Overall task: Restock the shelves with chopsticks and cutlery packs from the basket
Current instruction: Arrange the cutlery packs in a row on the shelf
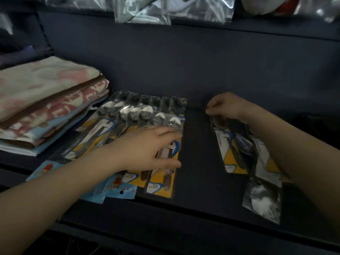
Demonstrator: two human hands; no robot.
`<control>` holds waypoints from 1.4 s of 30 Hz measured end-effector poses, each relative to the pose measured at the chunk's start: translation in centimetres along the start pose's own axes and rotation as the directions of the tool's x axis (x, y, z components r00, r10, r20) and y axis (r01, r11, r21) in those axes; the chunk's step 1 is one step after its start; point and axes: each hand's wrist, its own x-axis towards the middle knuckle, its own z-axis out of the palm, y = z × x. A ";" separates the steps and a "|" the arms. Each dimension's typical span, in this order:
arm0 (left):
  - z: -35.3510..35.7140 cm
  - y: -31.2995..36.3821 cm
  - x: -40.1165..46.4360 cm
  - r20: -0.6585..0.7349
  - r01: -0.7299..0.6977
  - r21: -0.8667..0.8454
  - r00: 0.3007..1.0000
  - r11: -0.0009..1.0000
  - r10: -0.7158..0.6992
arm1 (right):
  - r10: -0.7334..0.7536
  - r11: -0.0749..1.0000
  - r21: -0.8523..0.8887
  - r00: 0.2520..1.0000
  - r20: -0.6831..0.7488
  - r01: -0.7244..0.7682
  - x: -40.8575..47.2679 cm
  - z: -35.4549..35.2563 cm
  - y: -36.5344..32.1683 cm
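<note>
A fanned row of spoon packs [139, 116] with yellow card backing lies on the dark shelf [198, 162], left of centre. My left hand [147, 148] rests flat on the rightmost packs of that row, fingers spread. To the right, my right hand [224, 107] pinches the top edge of a small bunch of cutlery packs [239, 150] that lie along the shelf under my forearm. One clear pack with a spoon bowl [263, 199] sticks out toward the front edge. The basket is out of view.
Folded towels [46, 102] are stacked at the left end of the shelf. Light blue packs with a cartoon print [117, 184] lie under the spoon row near the front edge. Clear plastic bags [147, 10] hang over the shelf above.
</note>
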 end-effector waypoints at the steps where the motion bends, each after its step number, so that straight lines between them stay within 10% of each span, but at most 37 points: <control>1: -0.3 0.2 0.3 -0.072 -0.011 0.019 0.997 1.000 0.012 | 0.049 0.995 -0.093 0.997 0.052 -0.044 -0.9 -0.3 0.8; 8: -0.7 1.5 2.1 -0.254 -0.065 0.117 0.963 0.991 0.093 | 0.104 0.993 -0.044 0.991 -0.080 -0.107 -1.2 1.0 3.0; 16: 0.1 4.1 2.6 -0.233 0.075 -0.206 0.965 0.976 -0.124 | 0.065 0.732 0.680 0.987 -0.149 0.055 -1.5 -1.8 -0.2; 31: 1.0 2.6 3.1 0.018 0.002 0.178 1.000 0.984 -0.005 | 0.161 0.944 0.321 0.956 -0.243 -0.078 4.9 3.8 -1.4; 38: 0.8 2.5 4.9 0.056 -0.043 0.275 0.998 0.960 0.029 | -0.120 0.982 0.162 0.983 0.137 0.097 -2.4 -1.8 -0.2; 42: 0.6 2.8 6.1 0.053 -0.031 0.337 0.998 0.941 0.014 | 0.021 0.969 -0.228 0.885 0.465 0.096 -7.5 -3.8 1.5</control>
